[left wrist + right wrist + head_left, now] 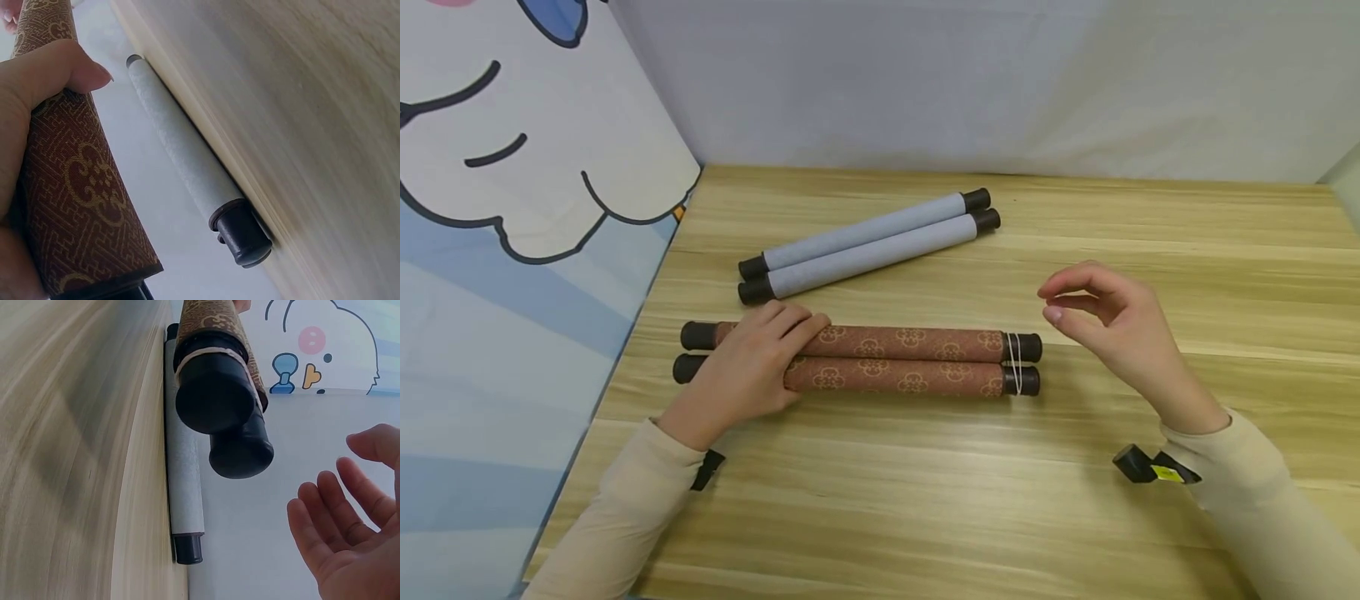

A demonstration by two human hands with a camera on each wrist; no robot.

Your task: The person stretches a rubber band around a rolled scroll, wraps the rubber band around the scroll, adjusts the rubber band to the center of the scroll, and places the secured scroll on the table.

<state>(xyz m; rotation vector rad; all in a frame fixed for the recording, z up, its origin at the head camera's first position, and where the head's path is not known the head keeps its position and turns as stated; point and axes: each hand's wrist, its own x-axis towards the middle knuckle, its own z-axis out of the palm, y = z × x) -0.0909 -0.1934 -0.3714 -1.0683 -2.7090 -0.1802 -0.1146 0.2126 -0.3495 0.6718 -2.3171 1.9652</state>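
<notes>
A brown patterned scroll [880, 347], rolled from both ends into two parallel rolls with black end knobs, is gripped near its left end by my left hand [752, 358]. Around the two right knobs loops a pale rubber band [1016, 364], also visible in the right wrist view. My right hand [1120, 325] is off to the right of those knobs, fingers loosely bent, holding nothing. Seen from the left wrist, the thumb [81, 69] lies over the patterned cloth. The scroll appears raised off the table in both wrist views.
Behind the brown scroll lies a second scroll [872, 242], pale blue-grey with black knobs, slanting on the wooden table [880, 492]. A white cloth [962, 83] hangs at the back. Along the left side is a cartoon-printed cloth [497, 350].
</notes>
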